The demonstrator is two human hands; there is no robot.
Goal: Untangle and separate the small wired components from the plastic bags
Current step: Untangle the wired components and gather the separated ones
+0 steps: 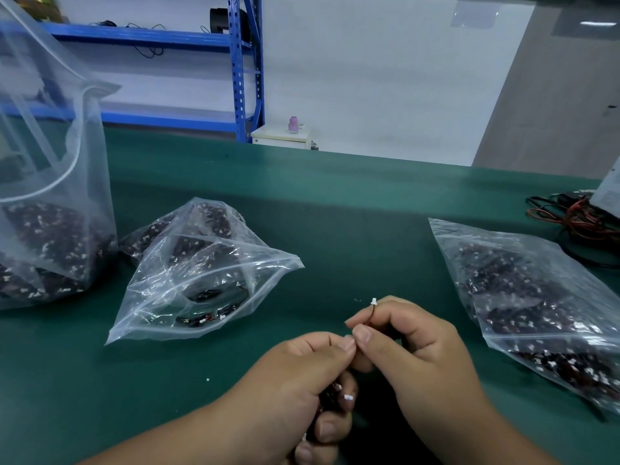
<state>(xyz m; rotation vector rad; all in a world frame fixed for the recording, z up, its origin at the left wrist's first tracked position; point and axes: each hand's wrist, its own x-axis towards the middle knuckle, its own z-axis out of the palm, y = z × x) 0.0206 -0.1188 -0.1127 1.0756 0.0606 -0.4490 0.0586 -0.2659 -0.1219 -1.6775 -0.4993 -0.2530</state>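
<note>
Green-matted worktable (pixel 369 213), items as follows.

- Left hand (pixel 295 380), near centre: fingers curled round a bunch of dark wired components with small white plugs (pixel 330 399); thumb tip touching the right thumb.
- Right hand (pixel 419 347), just right of it: thumb and forefinger pinch one thin dark wire with a white plug (pixel 373 302), plug end standing up above the knuckles.
- Clear zip-top plastic bag, nearly empty (pixel 201 290), left of the hands, lying open, a few dark components inside.
- Smaller clear bag packed with dark components (pixel 204 219), just behind it, touching.
- Tall clear plastic bag (pixel 50 203), far left, upright, mouth open, lower part filled with components.
- Flat clear bag filled with components (pixel 543 297), right of the hands.
- Loose tangle of red and black cables (pixel 580 219), far right edge.
- Blue metal shelving rack (pixel 241 62), beyond the table.
</note>
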